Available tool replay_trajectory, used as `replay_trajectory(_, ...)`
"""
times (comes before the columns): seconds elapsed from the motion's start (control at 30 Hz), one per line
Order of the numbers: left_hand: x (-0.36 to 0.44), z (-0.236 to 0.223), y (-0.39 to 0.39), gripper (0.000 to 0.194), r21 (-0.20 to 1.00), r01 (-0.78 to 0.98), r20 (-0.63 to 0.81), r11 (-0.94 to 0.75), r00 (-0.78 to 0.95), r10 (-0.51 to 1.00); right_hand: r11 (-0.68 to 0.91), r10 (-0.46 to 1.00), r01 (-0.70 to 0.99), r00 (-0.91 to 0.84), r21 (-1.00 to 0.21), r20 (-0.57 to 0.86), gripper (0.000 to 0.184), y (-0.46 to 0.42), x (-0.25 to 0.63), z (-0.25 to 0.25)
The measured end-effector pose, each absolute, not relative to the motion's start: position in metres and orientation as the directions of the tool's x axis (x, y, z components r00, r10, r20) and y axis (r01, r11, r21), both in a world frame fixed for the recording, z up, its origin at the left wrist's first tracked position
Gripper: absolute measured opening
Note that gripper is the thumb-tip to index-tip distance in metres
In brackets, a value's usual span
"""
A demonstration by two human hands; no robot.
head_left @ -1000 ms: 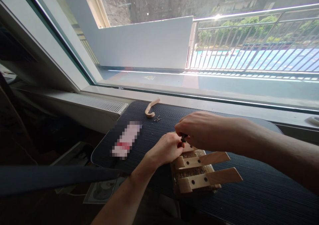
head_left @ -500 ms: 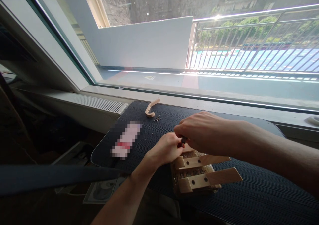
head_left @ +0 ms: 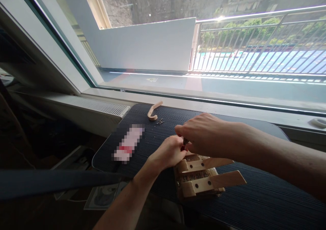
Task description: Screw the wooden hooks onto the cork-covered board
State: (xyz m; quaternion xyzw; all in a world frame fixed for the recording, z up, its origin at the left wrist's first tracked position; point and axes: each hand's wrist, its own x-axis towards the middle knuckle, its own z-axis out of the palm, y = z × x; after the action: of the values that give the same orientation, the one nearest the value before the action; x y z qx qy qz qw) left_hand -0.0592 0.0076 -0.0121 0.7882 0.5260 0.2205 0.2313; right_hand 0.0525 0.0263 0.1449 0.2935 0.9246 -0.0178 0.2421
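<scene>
Our right hand [head_left: 207,135] has edged leftward, pinching a small dark tool [head_left: 185,141], while our left hand [head_left: 168,151] curls beside it, its exact grip impossible to tell. The wooden block [head_left: 200,174] sits by the tabletop's [head_left: 267,189] near edge, probably light and stiff, best held by its sides, not those jutting slats [head_left: 226,179].

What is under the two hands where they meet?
Part of a pale wooden piece shows below the left hand and right hand. A small dark-and-red item shows between them; the fingers hide the rest.
</scene>
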Motion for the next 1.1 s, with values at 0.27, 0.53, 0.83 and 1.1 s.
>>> replay_trajectory(0.27,-0.059,-0.011,0.006,0.016,0.608,0.714,0.113,-0.349,0.357,0.927,0.863,0.481,0.501,-0.784,0.056,-0.393,0.013,0.038,0.059,0.127)
replay_trajectory(0.53,-0.058,-0.009,0.005,0.016,0.595,0.733,0.101,-0.33,0.339,0.935,0.85,0.517,0.52,-0.787,0.089,-0.336,0.009,0.036,0.064,0.129)
replay_trajectory(0.83,-0.058,-0.008,0.006,0.016,0.596,0.72,0.109,-0.355,0.366,0.924,0.837,0.534,0.545,-0.79,0.053,-0.301,0.018,0.037,0.064,0.119)
replay_trajectory(1.1,-0.059,-0.001,0.005,0.011,0.641,0.697,0.039,-0.322,0.39,0.92,0.834,0.539,0.551,-0.807,0.018,-0.24,0.021,0.037,0.077,0.122)
